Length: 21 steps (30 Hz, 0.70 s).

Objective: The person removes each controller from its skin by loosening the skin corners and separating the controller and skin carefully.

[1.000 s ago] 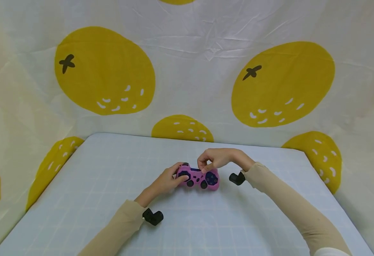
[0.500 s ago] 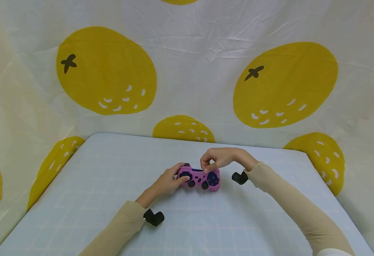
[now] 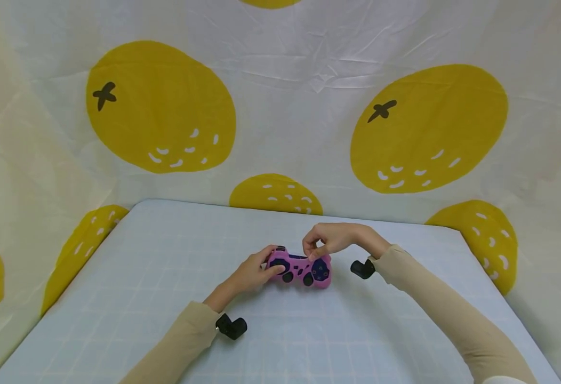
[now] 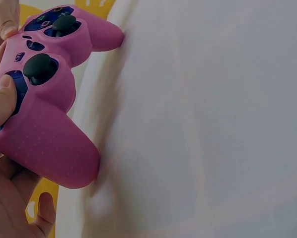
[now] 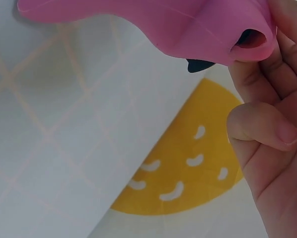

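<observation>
A game controller in a pink silicone cover is tilted up over the table in the head view, face with dark buttons and two thumbsticks toward me. My left hand grips its left side, thumb on the directional pad and fingers behind, as the left wrist view shows. My right hand bends down from above and pinches the cover's top edge right of the middle between thumb and fingers. In the right wrist view the cover's underside shows, with a hole in it beside the right hand's fingers.
The table has a pale blue checked cloth. Behind and at the sides hangs a white curtain with large yellow fruit shapes. A small black camera sits at my left wrist, another black camera at my right.
My right hand has slid slightly rightward along the controller's top edge. The left hand keeps its grip, and the controller stays nearly in place; the whole view has shifted a little.
</observation>
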Tool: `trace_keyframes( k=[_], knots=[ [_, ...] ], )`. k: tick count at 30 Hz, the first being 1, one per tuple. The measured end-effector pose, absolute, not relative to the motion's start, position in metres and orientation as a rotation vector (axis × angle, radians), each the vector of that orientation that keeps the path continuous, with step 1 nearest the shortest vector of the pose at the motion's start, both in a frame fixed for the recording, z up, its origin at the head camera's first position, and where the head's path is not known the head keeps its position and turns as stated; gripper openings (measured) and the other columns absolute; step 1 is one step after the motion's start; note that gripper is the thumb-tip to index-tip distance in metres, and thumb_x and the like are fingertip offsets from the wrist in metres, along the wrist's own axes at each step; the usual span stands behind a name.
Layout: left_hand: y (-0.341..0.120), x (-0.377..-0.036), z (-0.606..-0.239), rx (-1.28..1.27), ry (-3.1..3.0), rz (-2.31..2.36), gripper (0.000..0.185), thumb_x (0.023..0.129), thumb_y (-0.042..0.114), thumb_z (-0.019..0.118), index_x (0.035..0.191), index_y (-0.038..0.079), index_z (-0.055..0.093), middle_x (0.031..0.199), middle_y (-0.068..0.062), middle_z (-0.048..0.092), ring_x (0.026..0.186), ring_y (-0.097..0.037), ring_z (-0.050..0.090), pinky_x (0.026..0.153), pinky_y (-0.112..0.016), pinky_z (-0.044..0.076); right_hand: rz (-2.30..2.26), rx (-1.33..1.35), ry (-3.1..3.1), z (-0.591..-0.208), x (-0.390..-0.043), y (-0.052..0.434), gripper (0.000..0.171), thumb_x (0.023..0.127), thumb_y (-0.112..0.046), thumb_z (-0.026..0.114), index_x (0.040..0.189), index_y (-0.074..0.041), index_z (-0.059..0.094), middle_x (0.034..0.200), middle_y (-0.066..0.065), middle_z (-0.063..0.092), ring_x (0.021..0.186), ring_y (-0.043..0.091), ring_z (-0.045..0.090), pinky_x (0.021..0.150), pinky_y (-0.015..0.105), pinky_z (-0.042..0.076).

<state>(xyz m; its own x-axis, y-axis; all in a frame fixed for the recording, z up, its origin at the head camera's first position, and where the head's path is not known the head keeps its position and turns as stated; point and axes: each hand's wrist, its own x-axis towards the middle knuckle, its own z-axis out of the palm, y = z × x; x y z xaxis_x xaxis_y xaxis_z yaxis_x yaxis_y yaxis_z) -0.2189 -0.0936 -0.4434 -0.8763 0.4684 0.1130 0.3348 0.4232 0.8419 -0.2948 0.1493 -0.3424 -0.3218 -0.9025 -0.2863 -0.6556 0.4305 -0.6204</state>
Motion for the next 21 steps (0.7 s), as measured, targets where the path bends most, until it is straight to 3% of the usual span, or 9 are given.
trace_keyframes(
  k=[8, 16, 21],
  knots=[
    [-0.0912, -0.2207, -0.4457, 0.739, 2.543, 1.424, 0.046, 0.094, 0.031, 0.062, 0.134, 0.014, 0.048, 0.114, -0.005, 0.065, 0.100, -0.016, 0.060, 0.091, -0.038, 0.051, -0.498, -1.296, 2.070, -0.3447, -0.2982, 0.1481, 0.011, 0.092, -0.014, 0.062, 0.080, -0.012, 0.062, 0.068, -0.010, 0.049, 0.062, 0.003, 0.050, 0.072, 0.036, 0.050],
    [-0.0928, -0.2192, -0.4455, 0.692, 2.560, 1.381, 0.046, 0.093, 0.035, 0.062, 0.134, 0.019, 0.047, 0.114, -0.001, 0.064, 0.101, -0.014, 0.058, 0.093, -0.036, 0.050, -0.501, -1.302, 2.069, -0.3474, -0.3005, 0.1481, 0.013, 0.092, -0.018, 0.063, 0.081, -0.013, 0.062, 0.069, -0.011, 0.049, 0.067, 0.004, 0.050, 0.078, 0.038, 0.047],
    [-0.0948, -0.2198, -0.4428, 0.736, 2.556, 1.407, 0.045, 0.093, 0.033, 0.062, 0.133, 0.017, 0.048, 0.112, -0.003, 0.065, 0.099, -0.014, 0.058, 0.090, -0.036, 0.050, -0.510, -1.298, 2.089, -0.3452, -0.3002, 0.1496, 0.013, 0.092, -0.020, 0.063, 0.081, -0.015, 0.062, 0.070, -0.011, 0.050, 0.069, 0.004, 0.050, 0.077, 0.038, 0.045]
  ],
)
